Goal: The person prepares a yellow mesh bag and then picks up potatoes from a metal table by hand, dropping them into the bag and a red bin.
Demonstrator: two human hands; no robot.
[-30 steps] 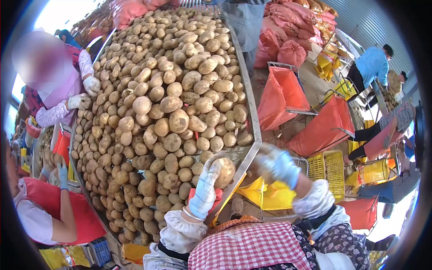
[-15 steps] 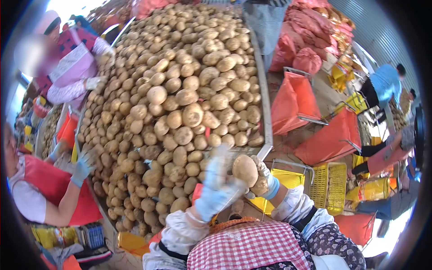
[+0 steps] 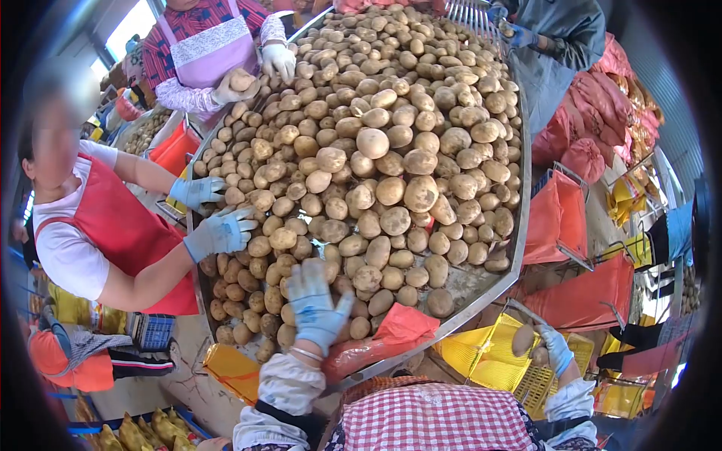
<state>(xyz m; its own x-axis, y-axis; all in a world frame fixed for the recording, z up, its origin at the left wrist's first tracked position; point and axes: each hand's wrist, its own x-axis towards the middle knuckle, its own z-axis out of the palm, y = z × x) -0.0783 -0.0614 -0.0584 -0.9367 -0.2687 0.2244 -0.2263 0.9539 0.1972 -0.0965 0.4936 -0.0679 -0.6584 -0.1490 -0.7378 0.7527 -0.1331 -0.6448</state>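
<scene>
My left hand (image 3: 314,307), in a light blue glove, is open with fingers spread over the near edge of the potato heap (image 3: 353,173). No potato shows in its grip. Out to the right, my right hand (image 3: 557,350), gloved the same way, is at two potatoes (image 3: 524,340), beyond the table rim. Its fingers are partly hidden, but the potatoes lie against or just off their tips. Just left of them hangs a yellow mesh bag (image 3: 481,352) on a metal frame. A red bag (image 3: 380,346) lies along the table's near edge beside my left hand.
A metal rim (image 3: 481,301) borders the sorting table. At the left, a person in a red apron (image 3: 143,233) has both gloved hands on the potatoes. Another in a purple apron (image 3: 214,56) holds a potato. Orange bags (image 3: 556,214) and a yellow crate (image 3: 575,353) stand right.
My right hand has moved away to the right with potatoes, from in front of me to beyond the table rim. My left hand has moved left over the heap. The view has turned left.
</scene>
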